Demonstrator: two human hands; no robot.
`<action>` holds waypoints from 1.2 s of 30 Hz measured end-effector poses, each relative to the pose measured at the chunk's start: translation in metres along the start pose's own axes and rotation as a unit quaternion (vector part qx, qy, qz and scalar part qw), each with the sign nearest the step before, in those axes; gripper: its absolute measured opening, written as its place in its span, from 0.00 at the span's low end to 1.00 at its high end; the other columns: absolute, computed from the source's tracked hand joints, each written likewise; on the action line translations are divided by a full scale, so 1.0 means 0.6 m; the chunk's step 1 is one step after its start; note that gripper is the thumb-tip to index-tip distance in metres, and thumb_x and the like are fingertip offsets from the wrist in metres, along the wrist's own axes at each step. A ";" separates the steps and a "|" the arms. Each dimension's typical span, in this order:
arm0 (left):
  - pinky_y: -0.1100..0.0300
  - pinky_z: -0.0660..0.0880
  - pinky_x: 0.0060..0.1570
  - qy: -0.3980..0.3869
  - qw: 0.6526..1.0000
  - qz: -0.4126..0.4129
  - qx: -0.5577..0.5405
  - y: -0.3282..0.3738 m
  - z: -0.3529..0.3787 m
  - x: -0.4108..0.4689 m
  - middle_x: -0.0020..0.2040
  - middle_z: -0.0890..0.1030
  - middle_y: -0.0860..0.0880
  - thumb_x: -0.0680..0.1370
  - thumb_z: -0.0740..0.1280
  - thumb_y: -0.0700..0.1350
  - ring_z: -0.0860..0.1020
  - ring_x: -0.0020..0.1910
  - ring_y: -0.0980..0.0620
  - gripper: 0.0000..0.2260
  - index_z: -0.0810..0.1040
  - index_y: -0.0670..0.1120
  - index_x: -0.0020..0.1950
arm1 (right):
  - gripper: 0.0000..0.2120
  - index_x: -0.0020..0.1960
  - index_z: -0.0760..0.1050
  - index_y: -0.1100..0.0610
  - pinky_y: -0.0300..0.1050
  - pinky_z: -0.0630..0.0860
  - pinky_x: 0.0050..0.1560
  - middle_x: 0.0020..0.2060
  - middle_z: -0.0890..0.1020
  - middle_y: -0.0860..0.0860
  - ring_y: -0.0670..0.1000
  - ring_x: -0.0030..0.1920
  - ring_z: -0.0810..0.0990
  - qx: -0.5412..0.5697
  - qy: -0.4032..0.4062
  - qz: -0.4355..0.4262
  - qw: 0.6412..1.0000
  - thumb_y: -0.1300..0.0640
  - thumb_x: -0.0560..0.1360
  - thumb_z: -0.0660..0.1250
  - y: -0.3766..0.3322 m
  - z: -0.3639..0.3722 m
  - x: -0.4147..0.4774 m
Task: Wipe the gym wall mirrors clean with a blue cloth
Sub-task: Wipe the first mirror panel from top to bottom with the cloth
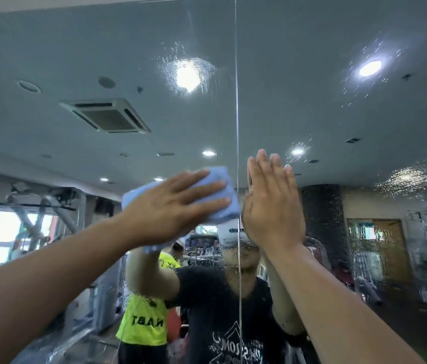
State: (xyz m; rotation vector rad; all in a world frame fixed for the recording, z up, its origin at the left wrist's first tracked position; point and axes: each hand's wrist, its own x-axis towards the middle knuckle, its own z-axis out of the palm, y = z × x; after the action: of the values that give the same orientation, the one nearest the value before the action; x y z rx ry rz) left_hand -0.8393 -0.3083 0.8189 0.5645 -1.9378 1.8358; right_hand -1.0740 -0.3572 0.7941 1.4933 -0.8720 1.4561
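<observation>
Head view: the blue cloth (219,174) is pressed against the mirror (102,48) at frame centre, just left of the seam (236,101), under the flat, spread left hand (175,206). The right hand (272,203) is laid flat on the glass. The cloth is judged soft, light and probably damp, best driven by the palm.

blue cloth (217,179) flat on wet mirror (338,114)

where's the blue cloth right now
Head view, mid-frame: the blue cloth is pressed to the mirror under the left hand, just left of the vertical seam, with the right hand across it.
</observation>
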 end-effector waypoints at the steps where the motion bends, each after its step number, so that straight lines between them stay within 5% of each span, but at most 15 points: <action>1: 0.40 0.64 0.74 0.016 1.000 -0.012 0.011 -0.021 0.004 0.028 0.78 0.67 0.44 0.84 0.61 0.48 0.64 0.77 0.40 0.20 0.69 0.48 0.77 | 0.28 0.81 0.59 0.61 0.59 0.53 0.81 0.81 0.61 0.57 0.59 0.81 0.57 0.001 0.005 0.000 1.000 0.55 0.82 0.47 0.000 0.000 0.000; 6: 0.48 0.60 0.75 0.078 0.994 -0.060 0.042 -0.085 -0.007 0.146 0.68 0.77 0.39 0.86 0.54 0.47 0.70 0.71 0.45 0.19 0.76 0.39 0.70 | 0.29 0.80 0.61 0.62 0.60 0.55 0.80 0.80 0.63 0.58 0.60 0.81 0.59 -0.009 0.017 -0.008 1.000 0.57 0.80 0.51 -0.001 -0.002 -0.001; 11: 0.55 0.55 0.76 0.130 0.987 -0.092 0.014 -0.020 -0.009 0.113 0.67 0.78 0.39 0.82 0.60 0.44 0.67 0.70 0.45 0.17 0.79 0.39 0.67 | 0.28 0.78 0.65 0.63 0.59 0.54 0.80 0.78 0.66 0.59 0.61 0.79 0.62 0.014 0.034 -0.009 0.999 0.59 0.79 0.53 -0.001 0.000 -0.001; 14: 0.47 0.64 0.75 0.083 0.993 -0.081 -0.004 0.027 0.000 0.053 0.73 0.73 0.43 0.81 0.66 0.45 0.66 0.75 0.41 0.18 0.77 0.46 0.71 | 0.27 0.79 0.64 0.62 0.57 0.51 0.80 0.79 0.65 0.58 0.60 0.80 0.60 0.037 0.021 -0.005 0.999 0.54 0.83 0.50 0.001 -0.003 0.000; 16: 0.41 0.69 0.70 0.036 0.997 -0.059 -0.020 0.058 0.003 0.003 0.77 0.69 0.46 0.80 0.69 0.46 0.64 0.77 0.40 0.22 0.73 0.50 0.74 | 0.28 0.80 0.62 0.61 0.58 0.51 0.81 0.80 0.62 0.57 0.59 0.81 0.57 0.032 0.007 -0.008 0.999 0.54 0.83 0.48 0.003 -0.003 -0.001; 23: 0.42 0.66 0.73 -0.041 0.990 0.133 -0.010 0.014 -0.013 -0.049 0.78 0.67 0.49 0.80 0.69 0.44 0.62 0.78 0.42 0.25 0.70 0.54 0.77 | 0.27 0.79 0.64 0.62 0.60 0.53 0.81 0.79 0.64 0.58 0.61 0.80 0.60 0.038 0.018 -0.004 0.999 0.61 0.81 0.52 0.002 -0.001 0.001; 28: 0.46 0.62 0.76 0.047 0.996 -0.069 0.034 -0.071 -0.004 0.042 0.73 0.73 0.41 0.85 0.58 0.47 0.67 0.75 0.43 0.18 0.73 0.44 0.73 | 0.26 0.79 0.64 0.63 0.61 0.55 0.80 0.79 0.65 0.59 0.62 0.80 0.60 0.038 0.026 -0.003 0.999 0.61 0.81 0.54 0.000 -0.002 0.000; 31: 0.41 0.66 0.72 0.052 0.975 -0.214 0.000 -0.040 0.007 0.063 0.74 0.73 0.44 0.87 0.48 0.54 0.68 0.75 0.39 0.22 0.72 0.47 0.74 | 0.27 0.80 0.63 0.62 0.60 0.52 0.81 0.80 0.64 0.58 0.61 0.81 0.58 0.038 0.007 0.003 0.999 0.61 0.81 0.54 -0.001 -0.004 0.002; 36: 0.40 0.69 0.69 0.066 0.988 -0.137 -0.020 0.065 0.021 0.008 0.76 0.70 0.44 0.84 0.60 0.46 0.66 0.76 0.37 0.17 0.74 0.48 0.73 | 0.28 0.81 0.61 0.60 0.58 0.47 0.82 0.81 0.60 0.57 0.59 0.82 0.52 0.052 -0.021 0.007 0.998 0.56 0.82 0.48 -0.010 -0.023 -0.021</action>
State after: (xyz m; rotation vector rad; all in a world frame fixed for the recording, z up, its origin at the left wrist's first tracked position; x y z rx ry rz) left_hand -0.8651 -0.3190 0.7881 0.6447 -1.7130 1.6167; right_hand -1.0748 -0.3433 0.7806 1.6032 -0.8438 1.5042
